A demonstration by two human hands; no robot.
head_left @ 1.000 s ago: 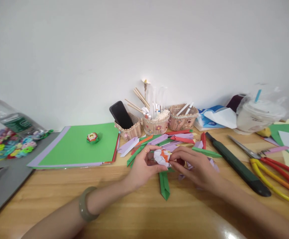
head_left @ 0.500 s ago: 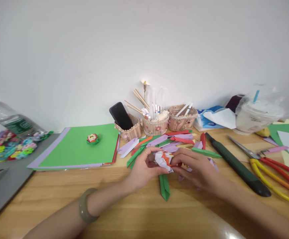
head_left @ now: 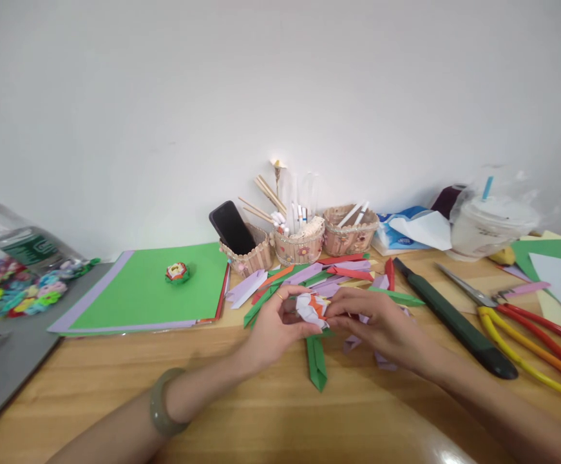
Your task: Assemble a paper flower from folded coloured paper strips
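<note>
Both hands meet over the wooden table (head_left: 270, 412) at a small folded paper flower (head_left: 312, 307), white with orange inside. My left hand (head_left: 273, 327) grips it from the left with thumb and fingers; a jade-coloured bangle sits on that wrist. My right hand (head_left: 374, 322) pinches its right side with the fingertips. Under the hands lies a pile of folded paper strips (head_left: 323, 276) in green, red, lilac and orange. One green strip (head_left: 317, 362) points toward me.
A stack of green paper sheets (head_left: 149, 290) with a finished small flower (head_left: 176, 272) lies left. Little baskets (head_left: 302, 243) with sticks and a phone (head_left: 230, 227) stand at the wall. A dark utility knife (head_left: 458, 327), scissors (head_left: 526, 322), a lidded cup (head_left: 490, 225), a bottle (head_left: 19, 240).
The hands keep working the paper flower, turning it slightly; the view has shifted a little, so everything sits slightly left of before.
</note>
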